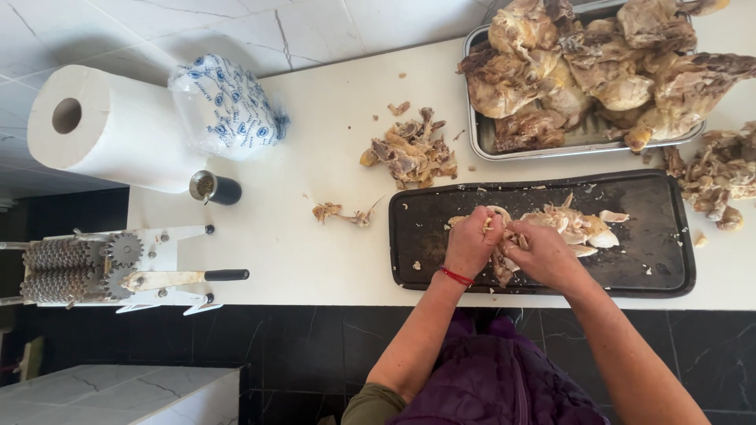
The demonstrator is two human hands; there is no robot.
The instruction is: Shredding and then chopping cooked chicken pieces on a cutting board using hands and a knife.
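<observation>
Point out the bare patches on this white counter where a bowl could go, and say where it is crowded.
Bare counter lies between the geared tool and the black tray, and between the wrapped roll and the bone scraps. Crowded: the black tray under both hands, the metal pan of chicken, the right-edge scrap pile.

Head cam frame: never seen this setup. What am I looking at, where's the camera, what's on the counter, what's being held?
There is no machine here: a person works with two bare hands, filmed by one camera on their head, looking down. The left hand and right hand both grip a piece of cooked chicken over a black tray on a white counter. Behind it a metal tray holds whole cooked chickens. A heap of bones and scraps lies on the counter to its left, another at the right edge. Further left: a paper towel roll, a blue-patterned bag, a small dark container and a toothed-roller tool.
</observation>
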